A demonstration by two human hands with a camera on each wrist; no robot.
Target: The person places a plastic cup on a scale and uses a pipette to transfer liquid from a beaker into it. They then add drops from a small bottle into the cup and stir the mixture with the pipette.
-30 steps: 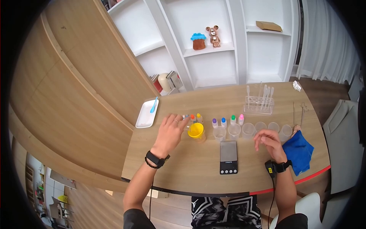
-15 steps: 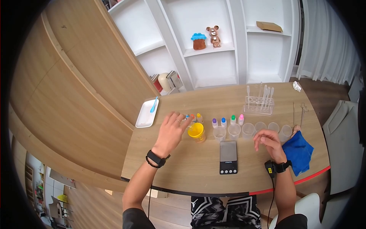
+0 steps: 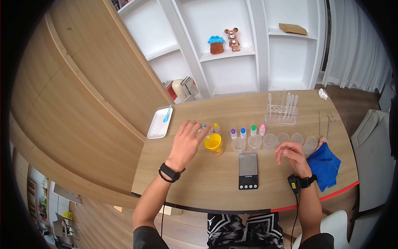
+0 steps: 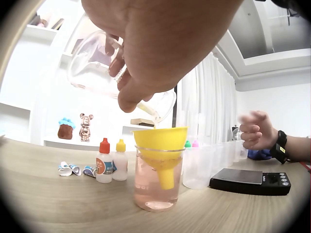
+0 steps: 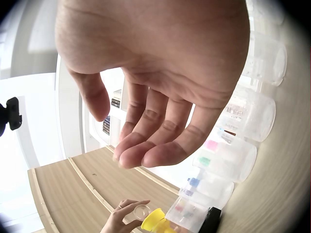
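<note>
My left hand grips a clear glass beaker, tilted above a yellow funnel. At the beaker's lip, a thin stream of liquid runs down toward the funnel. The funnel sits in the mouth of a second glass beaker of pale pink liquid, its spout inside. Just behind stand a red-capped dropper bottle and a yellow-capped bottle. My right hand is held near the clear plastic cups, fingers loosely curled and holding nothing.
A black digital scale lies between the hands. Dropper bottles with purple, blue, green and pink caps stand behind the cups. Farther back is a test tube rack. A blue cloth lies right, a white tray left.
My left hand has shifted slightly right and forward, tilting over the funnel; its fingers now cover the red cap in the head view. My right hand has stayed in place.
</note>
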